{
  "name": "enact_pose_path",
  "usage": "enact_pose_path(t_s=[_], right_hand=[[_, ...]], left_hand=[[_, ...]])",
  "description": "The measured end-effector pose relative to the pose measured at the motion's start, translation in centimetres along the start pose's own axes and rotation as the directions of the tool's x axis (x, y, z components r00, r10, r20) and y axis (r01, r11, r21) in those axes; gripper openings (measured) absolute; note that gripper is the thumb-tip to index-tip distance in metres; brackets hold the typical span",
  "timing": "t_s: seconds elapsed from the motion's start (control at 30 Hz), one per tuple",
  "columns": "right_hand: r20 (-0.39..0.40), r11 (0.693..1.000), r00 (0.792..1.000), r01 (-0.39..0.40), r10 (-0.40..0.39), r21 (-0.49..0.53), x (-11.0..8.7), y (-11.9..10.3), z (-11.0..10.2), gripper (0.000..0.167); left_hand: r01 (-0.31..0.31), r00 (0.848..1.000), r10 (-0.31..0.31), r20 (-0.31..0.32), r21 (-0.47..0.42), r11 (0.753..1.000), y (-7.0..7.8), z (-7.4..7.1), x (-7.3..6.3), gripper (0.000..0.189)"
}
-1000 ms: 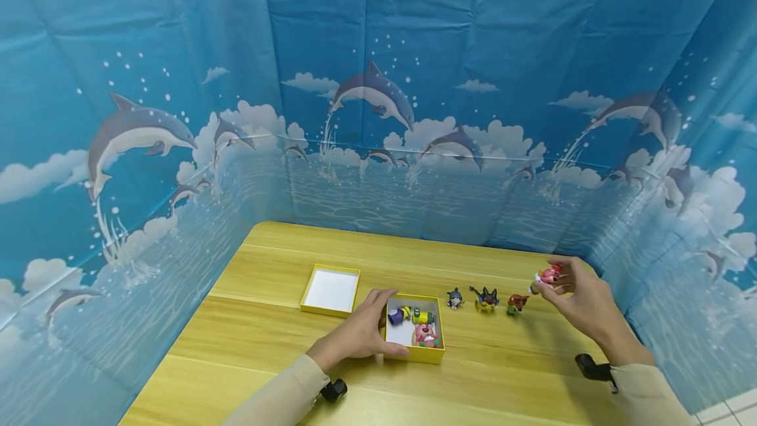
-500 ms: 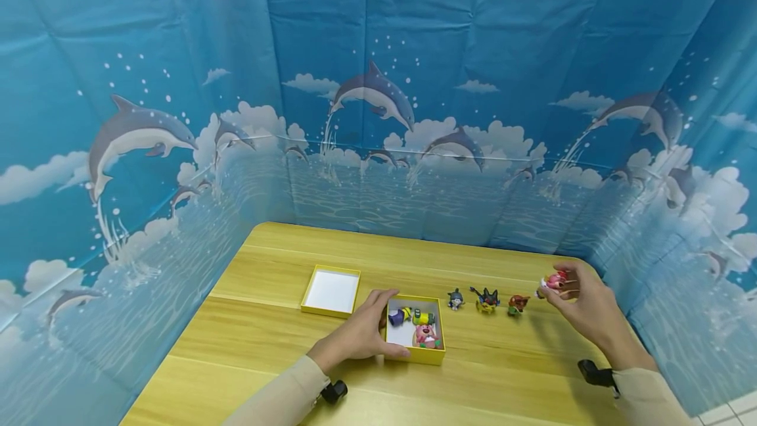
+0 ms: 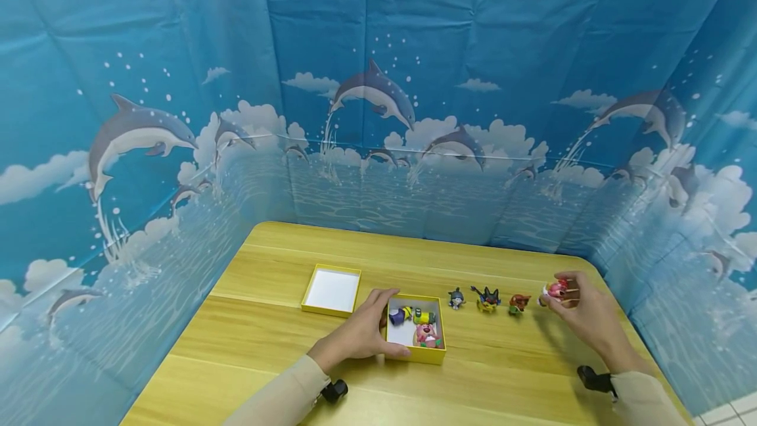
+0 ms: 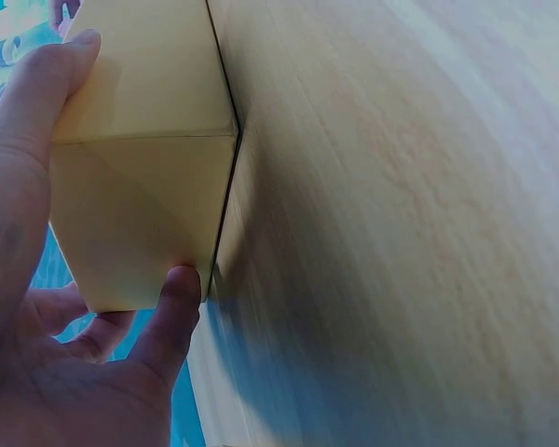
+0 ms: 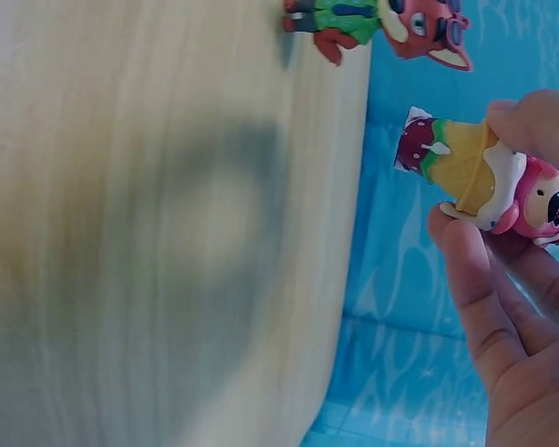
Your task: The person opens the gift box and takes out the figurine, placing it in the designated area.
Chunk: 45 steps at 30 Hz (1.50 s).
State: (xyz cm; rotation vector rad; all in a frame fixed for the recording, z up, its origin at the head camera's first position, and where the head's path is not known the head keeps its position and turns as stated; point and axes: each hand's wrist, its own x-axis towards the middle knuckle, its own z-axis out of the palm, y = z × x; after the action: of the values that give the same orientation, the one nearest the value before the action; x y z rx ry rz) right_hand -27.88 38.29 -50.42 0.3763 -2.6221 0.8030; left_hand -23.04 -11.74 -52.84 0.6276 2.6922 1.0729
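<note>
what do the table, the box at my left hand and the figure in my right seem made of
Table: wood or wood-look laminate, smooth-looking, with visible grain. Box: probably cardboard, fairly matte yellow, with thin walls and crisp edges. Figure: likely painted plastic, slightly glossy, with molded details.

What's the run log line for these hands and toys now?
left hand: grips yellow box | right hand: holds pink cone toy off table | inside: three boxed toys | on table: three standing toys
</note>
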Motion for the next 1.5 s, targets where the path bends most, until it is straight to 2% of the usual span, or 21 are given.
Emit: enact_pose_path(t_s=[0.27, 0.8, 0.97, 1.17, 1.37, 1.5], right_hand=[[0.015, 1.0, 1.0, -0.015, 0.015, -0.016, -0.6, 0.6, 1.0, 0.058], [0.132, 0.992, 0.983, -0.125, 0.128, -0.032, -1.1, 1.3, 2.1, 0.058], [0.139, 0.988, 0.979, -0.147, 0.151, -0.037, -1.1, 1.3, 2.3, 0.06], [0.131, 0.986, 0.977, -0.162, 0.166, -0.038, -1.1, 1.4, 2.5, 0.06], [0.129, 0.987, 0.979, -0.156, 0.159, -0.035, -1.2, 1.4, 2.6, 0.062], [0.136, 0.988, 0.979, -0.152, 0.153, -0.021, -1.2, 1.2, 2.6, 0.062]], left_hand=[[-0.003, 1.0, 0.003, 0.002, -0.001, 1.0, 0.0, 0.0, 0.0, 0.131], [0.004, 1.0, -0.003, 0.01, -0.006, 1.0, 0.0, 0.0, 0.0, 0.131], [0.013, 1.0, -0.013, 0.009, -0.002, 1.0, 0.0, 0.0, 0.0, 0.13], [-0.002, 1.0, 0.002, 0.004, 0.003, 1.0, -0.1, 0.0, 0.0, 0.131], [-0.02, 1.0, 0.02, 0.004, 0.01, 1.0, -0.2, -0.1, -0.1, 0.13], [-0.009, 1.0, 0.009, 0.005, 0.001, 1.0, 0.0, -0.1, -0.1, 0.131]])
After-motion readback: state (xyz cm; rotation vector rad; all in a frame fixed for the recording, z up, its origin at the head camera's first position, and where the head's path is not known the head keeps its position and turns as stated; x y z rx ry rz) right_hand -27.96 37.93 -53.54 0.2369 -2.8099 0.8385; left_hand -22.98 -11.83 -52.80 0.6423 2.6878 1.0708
